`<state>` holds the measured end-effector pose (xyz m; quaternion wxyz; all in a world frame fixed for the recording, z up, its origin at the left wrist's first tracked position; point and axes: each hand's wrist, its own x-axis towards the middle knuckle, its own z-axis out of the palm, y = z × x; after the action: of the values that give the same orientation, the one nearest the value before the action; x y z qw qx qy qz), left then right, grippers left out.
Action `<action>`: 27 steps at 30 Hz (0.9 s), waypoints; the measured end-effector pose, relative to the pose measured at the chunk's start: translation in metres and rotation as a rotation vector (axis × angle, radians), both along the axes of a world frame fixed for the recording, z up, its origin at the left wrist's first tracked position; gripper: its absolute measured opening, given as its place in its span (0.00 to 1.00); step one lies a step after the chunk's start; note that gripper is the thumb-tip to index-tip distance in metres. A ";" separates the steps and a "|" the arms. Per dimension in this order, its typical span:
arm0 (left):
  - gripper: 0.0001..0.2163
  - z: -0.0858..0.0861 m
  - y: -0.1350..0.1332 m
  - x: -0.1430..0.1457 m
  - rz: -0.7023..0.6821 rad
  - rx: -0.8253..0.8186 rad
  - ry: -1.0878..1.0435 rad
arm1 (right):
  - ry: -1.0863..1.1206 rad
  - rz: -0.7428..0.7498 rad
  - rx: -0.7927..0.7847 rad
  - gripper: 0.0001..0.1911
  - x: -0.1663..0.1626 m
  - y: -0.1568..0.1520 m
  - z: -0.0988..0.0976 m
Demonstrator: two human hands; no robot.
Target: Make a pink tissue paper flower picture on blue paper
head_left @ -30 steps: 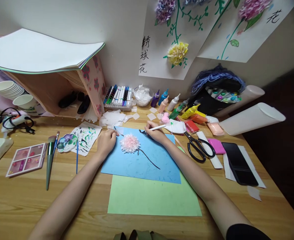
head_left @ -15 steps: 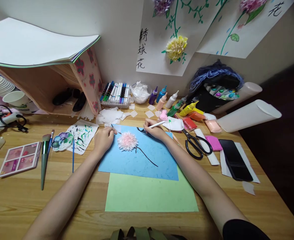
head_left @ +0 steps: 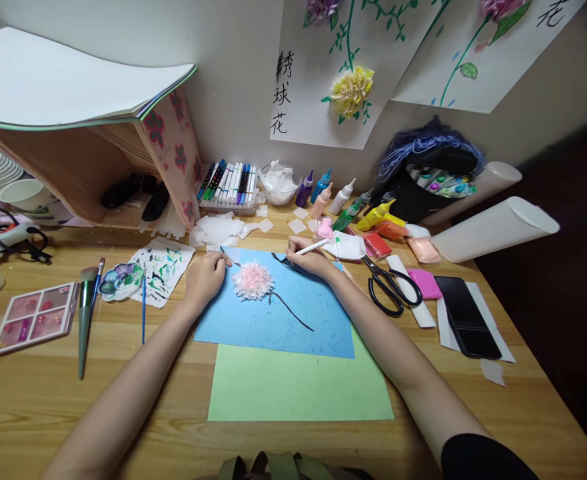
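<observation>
A blue sheet of paper lies partly over a green sheet. It bears a fluffy pink paper flower and a thin dark stem line. My right hand is closed round a white marker pen, at the sheet's top right beside dark drawn strokes. The pen's tip is hard to make out. My left hand is closed at the upper left edge of the blue paper, thumb against it, close to the flower. Small dark marks show beside that thumb.
Black-handled scissors and a phone lie right. Paint bottles, a marker box and a bowl of white scraps stand behind. Brushes, a paint-stained sheet and a palette case lie left.
The whole view has shifted slightly, with things sitting a little further left and up. Both hands keep nearly the same place on the paper, the marker pen still in my right hand.
</observation>
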<state>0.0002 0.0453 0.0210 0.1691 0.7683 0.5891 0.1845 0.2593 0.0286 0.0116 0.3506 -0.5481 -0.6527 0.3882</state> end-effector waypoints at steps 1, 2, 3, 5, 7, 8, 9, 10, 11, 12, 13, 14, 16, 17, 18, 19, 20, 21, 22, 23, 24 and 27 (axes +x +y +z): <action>0.14 0.000 0.000 0.000 0.001 -0.003 0.000 | 0.002 0.004 -0.001 0.12 0.000 0.000 0.001; 0.14 0.000 0.000 0.000 0.002 -0.007 0.001 | 0.007 0.003 -0.001 0.12 0.001 0.000 0.001; 0.14 0.001 0.000 0.000 0.003 -0.011 0.003 | 0.011 -0.001 0.001 0.11 0.001 0.000 0.001; 0.14 0.001 0.000 0.000 0.007 -0.011 0.009 | 0.011 -0.009 0.005 0.11 0.002 0.000 0.001; 0.14 0.001 0.000 0.000 0.009 -0.004 0.012 | 0.008 0.004 -0.001 0.11 0.003 0.000 0.001; 0.14 0.001 0.000 0.000 0.009 -0.001 0.011 | 0.009 0.011 -0.006 0.12 0.004 0.000 0.001; 0.14 0.001 0.000 0.000 0.007 0.000 0.010 | 0.011 0.019 -0.011 0.12 0.004 0.000 0.001; 0.14 0.001 0.000 0.000 0.005 0.000 0.010 | 0.013 0.021 -0.014 0.12 0.004 0.000 0.000; 0.14 0.001 0.000 0.000 0.004 0.000 0.010 | 0.013 0.017 -0.013 0.12 0.004 0.000 0.000; 0.14 0.001 0.000 0.000 0.004 0.000 0.011 | 0.012 0.007 -0.010 0.12 0.004 0.001 -0.001; 0.14 0.000 0.000 0.000 0.005 0.001 0.012 | 0.009 -0.003 -0.006 0.12 0.003 0.001 -0.001; 0.14 0.000 0.000 0.000 0.007 0.002 0.011 | 0.008 -0.009 -0.003 0.12 0.003 0.002 -0.002; 0.14 0.000 0.000 0.000 0.009 0.003 0.006 | 0.007 -0.012 0.005 0.13 0.002 0.003 -0.004; 0.14 0.000 0.000 0.000 0.009 0.002 0.002 | 0.005 -0.009 0.007 0.13 0.002 0.003 -0.005; 0.14 0.000 0.000 0.000 0.008 0.001 -0.002 | 0.004 -0.003 0.008 0.13 0.003 0.003 -0.006; 0.14 0.000 0.000 0.000 0.006 0.001 -0.005 | 0.005 0.001 0.008 0.13 0.003 0.004 -0.007; 0.14 0.000 0.000 0.000 0.004 0.001 -0.007 | 0.010 0.005 0.010 0.13 0.003 0.004 -0.007; 0.14 0.000 0.000 0.000 0.002 0.001 -0.007 | 0.018 0.010 0.012 0.13 0.003 0.004 -0.008; 0.14 0.000 0.000 0.000 0.000 0.001 -0.005 | 0.027 0.015 0.015 0.13 0.004 0.004 -0.008; 0.14 0.000 0.000 0.000 0.001 0.000 -0.002 | 0.036 0.016 0.019 0.13 0.004 0.004 -0.007; 0.14 0.000 0.000 0.000 0.003 0.000 0.001 | 0.039 0.016 0.019 0.13 0.004 0.004 -0.007; 0.14 0.001 0.000 0.000 0.006 0.004 0.008 | 0.020 0.025 0.000 0.14 0.006 0.004 -0.006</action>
<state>0.0002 0.0455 0.0215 0.1648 0.7676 0.5916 0.1831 0.2656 0.0321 0.0059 0.3521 -0.5358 -0.6563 0.3978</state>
